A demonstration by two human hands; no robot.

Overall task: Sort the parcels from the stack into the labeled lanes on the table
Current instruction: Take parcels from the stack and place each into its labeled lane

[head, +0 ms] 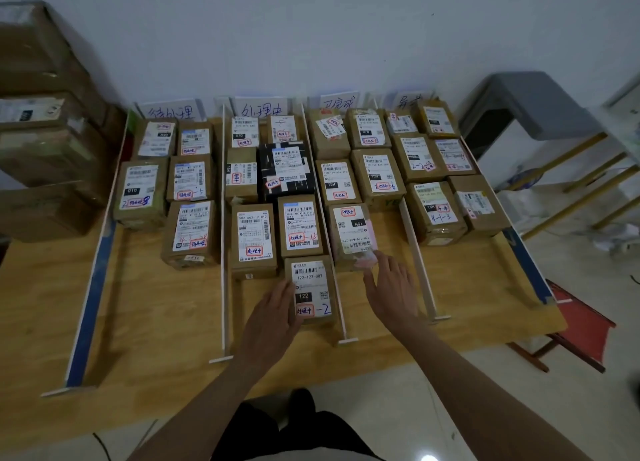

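Left hand (277, 308) rests with straight fingers against the left side of a brown parcel (313, 289) nearest in the second lane, its white label reading 122-122-007 with a blue "-2"; right hand (391, 287) hovers open beside it, fingertips near another parcel's (353, 232) corner

Both forearms are bare from the lower edge of the view up to the wrists, with no sleeve reaching into sight. The left hand (277, 313) and the right hand (393, 287) are also bare: no gloves, rings, watch or wristband show on either. Between the two forearms, at the bottom middle of the view, dark clothing (298, 429) covers the person's lower body; it looks black, and its folds are too dim to tell the garment.
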